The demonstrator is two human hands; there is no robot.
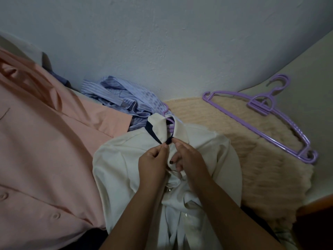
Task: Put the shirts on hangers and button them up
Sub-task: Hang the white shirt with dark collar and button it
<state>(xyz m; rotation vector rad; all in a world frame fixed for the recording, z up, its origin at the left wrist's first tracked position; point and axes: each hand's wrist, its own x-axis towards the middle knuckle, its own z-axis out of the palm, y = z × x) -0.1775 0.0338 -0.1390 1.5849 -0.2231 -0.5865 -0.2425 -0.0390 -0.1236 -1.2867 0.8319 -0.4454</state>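
Observation:
A white shirt (pixel 119 165) with a dark-trimmed collar lies in front of me, a purple hanger (pixel 170 121) showing inside its neck. My left hand (pixel 153 165) pinches the left edge of the placket just below the collar. My right hand (pixel 189 159) pinches the right edge beside it, thumb and fingers meeting at the top button. Lower down the placket stands open, with two small buttons visible. A peach shirt (pixel 45 141) lies buttoned at the left. A blue striped shirt (pixel 122 100) is crumpled behind.
Spare purple hangers (pixel 266 109) are stacked on a cream knitted blanket (pixel 261 159) at the right. A pale wall (pixel 162 42) closes off the back. A dark wooden edge (pixel 317 204) shows at the lower right.

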